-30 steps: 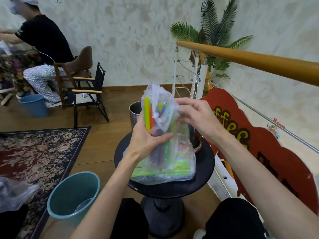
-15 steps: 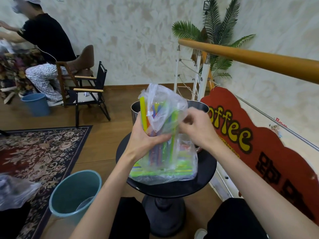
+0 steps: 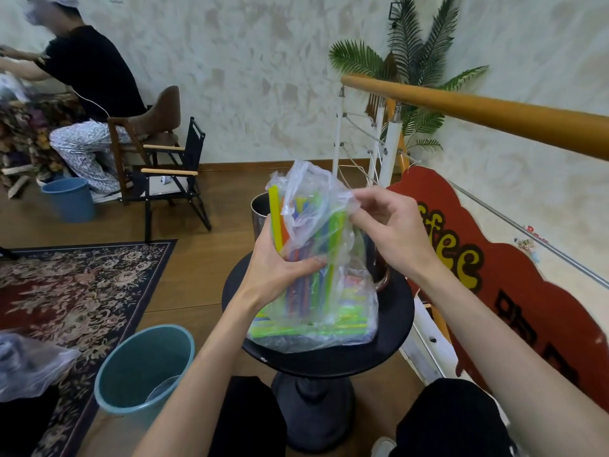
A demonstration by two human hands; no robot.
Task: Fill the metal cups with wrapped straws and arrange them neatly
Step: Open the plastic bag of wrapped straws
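Teal plastic forms the waste bin [image 3: 145,367] standing on the wooden floor nearest the viewer, left of the black pedestal table [image 3: 392,328]. On that table's top a clear plastic bag [image 3: 316,311] of coloured wrapped straws [image 3: 333,258] is stood upright. The bundle is gripped around its middle by the left hand [image 3: 280,268], thumb pressed across the front, and a yellow straw [image 3: 275,219] is seen sticking out above the fingers. The bag's crumpled upper edge is pinched by the curled fingers of the right hand [image 3: 389,232]. Just behind the bag, on the same table, a metal cup [image 3: 260,212] is partly hidden; a second one is mostly covered by the right hand. Beyond, a red "coffee" sign [image 3: 494,275] is leaned at the railing [image 3: 478,107], and a seated person [image 3: 89,94] is seen far left.
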